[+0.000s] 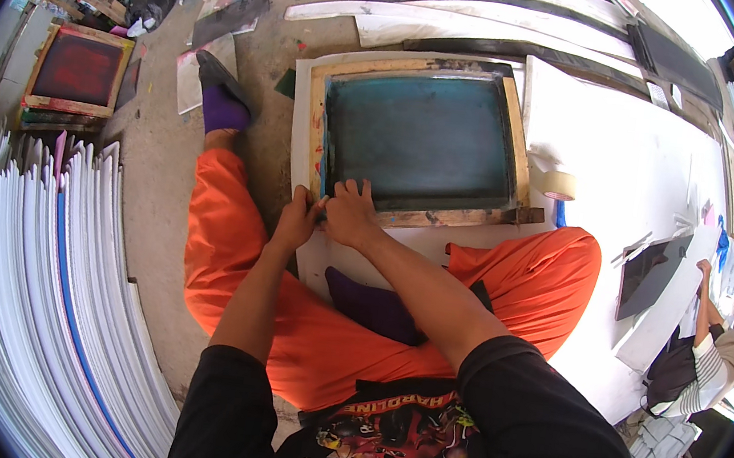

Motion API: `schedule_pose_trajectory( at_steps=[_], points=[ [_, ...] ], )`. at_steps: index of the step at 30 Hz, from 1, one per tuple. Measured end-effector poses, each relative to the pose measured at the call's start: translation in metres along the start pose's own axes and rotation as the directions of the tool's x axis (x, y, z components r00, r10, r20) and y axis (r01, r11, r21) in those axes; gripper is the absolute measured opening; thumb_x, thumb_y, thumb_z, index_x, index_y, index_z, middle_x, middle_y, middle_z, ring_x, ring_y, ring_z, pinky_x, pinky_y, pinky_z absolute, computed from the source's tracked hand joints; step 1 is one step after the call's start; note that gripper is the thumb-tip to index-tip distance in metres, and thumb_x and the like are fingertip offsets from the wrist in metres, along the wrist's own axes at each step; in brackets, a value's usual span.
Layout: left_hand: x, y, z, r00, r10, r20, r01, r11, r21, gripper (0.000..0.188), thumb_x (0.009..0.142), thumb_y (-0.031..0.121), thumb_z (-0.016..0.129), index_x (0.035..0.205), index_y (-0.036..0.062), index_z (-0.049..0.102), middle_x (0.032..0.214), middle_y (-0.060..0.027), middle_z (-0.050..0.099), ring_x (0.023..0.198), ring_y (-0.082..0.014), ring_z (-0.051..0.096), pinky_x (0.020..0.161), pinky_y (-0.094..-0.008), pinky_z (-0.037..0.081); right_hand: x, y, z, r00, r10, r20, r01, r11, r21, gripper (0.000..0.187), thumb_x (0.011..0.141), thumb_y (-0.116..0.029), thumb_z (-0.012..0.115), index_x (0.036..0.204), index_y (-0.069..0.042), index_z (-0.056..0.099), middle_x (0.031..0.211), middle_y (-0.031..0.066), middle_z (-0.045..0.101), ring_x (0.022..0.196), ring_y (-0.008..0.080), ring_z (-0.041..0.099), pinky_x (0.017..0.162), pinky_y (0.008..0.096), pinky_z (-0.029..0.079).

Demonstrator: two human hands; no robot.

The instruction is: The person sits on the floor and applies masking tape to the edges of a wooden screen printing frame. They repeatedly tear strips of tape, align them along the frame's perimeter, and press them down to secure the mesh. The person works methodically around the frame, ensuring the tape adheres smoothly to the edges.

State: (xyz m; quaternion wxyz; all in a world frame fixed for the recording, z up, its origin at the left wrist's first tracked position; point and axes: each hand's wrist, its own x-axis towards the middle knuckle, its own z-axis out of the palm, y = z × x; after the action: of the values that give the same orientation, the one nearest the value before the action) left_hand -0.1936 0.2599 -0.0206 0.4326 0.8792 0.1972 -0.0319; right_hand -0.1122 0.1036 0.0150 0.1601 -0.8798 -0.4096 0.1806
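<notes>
Sitting on a rough grey concrete floor (147, 233), we had a rectangular screen of dark teal mesh (416, 140) in a stained wooden frame before us, flat on a white sheet (300, 124). Our left hand (298, 220) and right hand (352, 214) met at its near left corner; the left fingers were bent in close, the right ones reached over the near side, and we could not tell whether either pinched anything. A folded leg in wrinkled orange cloth (540, 283) and a purple-socked foot (372, 306) crowded the near side. A beige ring of tape (559, 186) sat just beside the right side, on a broad, smooth white board (607, 156). Past the far side lay long, scuffed white strips (460, 20); to the left stood tightly packed thin white panels (48, 285) and a smaller wooden frame with dark red mesh (80, 65).
</notes>
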Motion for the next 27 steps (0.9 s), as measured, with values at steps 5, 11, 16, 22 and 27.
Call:
schedule_pose_trajectory(
  at_steps=[5, 11, 16, 22, 27],
  points=[
    [0.001, -0.005, 0.003, 1.0, 0.011, -0.015, -0.012, 1.0, -0.018, 0.035, 0.106, 0.03, 0.067, 0.103, 0.0059, 0.042, 0.083, -0.0194, 0.059, 0.072, -0.0407, 0.06, 0.068, -0.0473, 0.049, -0.009, -0.005, 0.013, 0.993, -0.015, -0.116, 0.008, 0.998, -0.065, 0.032, 0.085, -0.036, 0.079, 0.103, -0.009, 0.082, 0.12, 0.0102, 0.064, 0.126, 0.0321, 0.052, 0.118, 0.0598, 0.033],
    [0.0, -0.004, 0.005, 0.999, -0.002, -0.051, 0.003, 1.0, 0.02, 0.04, 0.104, 0.033, 0.069, 0.101, 0.0046, 0.042, 0.081, -0.0246, 0.063, 0.077, -0.0498, 0.065, 0.067, -0.0526, 0.049, -0.016, 0.009, 0.014, 0.974, -0.073, -0.216, 0.079, 0.997, 0.019, 0.035, 0.081, -0.039, 0.083, 0.101, -0.01, 0.082, 0.114, 0.0077, 0.062, 0.12, 0.0302, 0.053, 0.114, 0.0547, 0.037],
    [0.0, 0.001, 0.004, 1.0, -0.019, -0.019, 0.019, 1.0, 0.01, 0.041, 0.105, 0.035, 0.068, 0.102, 0.0045, 0.042, 0.082, -0.0253, 0.064, 0.078, -0.0505, 0.065, 0.068, -0.0534, 0.05, -0.01, 0.013, 0.008, 0.997, -0.054, -0.059, 0.055, 0.998, 0.014, 0.046, 0.078, -0.043, 0.084, 0.108, -0.009, 0.081, 0.123, 0.0104, 0.063, 0.127, 0.0321, 0.052, 0.118, 0.0583, 0.034],
    [0.004, -0.006, 0.008, 0.998, 0.051, -0.04, -0.051, 0.999, 0.005, 0.041, 0.105, 0.037, 0.067, 0.102, 0.0049, 0.041, 0.079, -0.0248, 0.062, 0.074, -0.0501, 0.064, 0.066, -0.0528, 0.049, 0.002, 0.016, 0.01, 0.994, -0.11, 0.028, 0.112, 0.989, -0.095, 0.051, 0.08, -0.052, 0.082, 0.109, -0.009, 0.081, 0.122, 0.0121, 0.065, 0.128, 0.034, 0.053, 0.117, 0.0581, 0.035],
    [0.003, -0.005, 0.004, 1.0, 0.003, 0.0, -0.003, 1.0, 0.005, 0.043, 0.105, 0.039, 0.066, 0.103, 0.0049, 0.041, 0.078, -0.0254, 0.063, 0.076, -0.0493, 0.065, 0.066, -0.0519, 0.049, -0.005, 0.031, -0.018, 0.983, -0.03, 0.183, 0.032, 0.999, -0.009, 0.059, 0.082, -0.064, 0.077, 0.115, -0.015, 0.082, 0.12, 0.0118, 0.069, 0.128, 0.0338, 0.055, 0.116, 0.0558, 0.038]
  ],
)
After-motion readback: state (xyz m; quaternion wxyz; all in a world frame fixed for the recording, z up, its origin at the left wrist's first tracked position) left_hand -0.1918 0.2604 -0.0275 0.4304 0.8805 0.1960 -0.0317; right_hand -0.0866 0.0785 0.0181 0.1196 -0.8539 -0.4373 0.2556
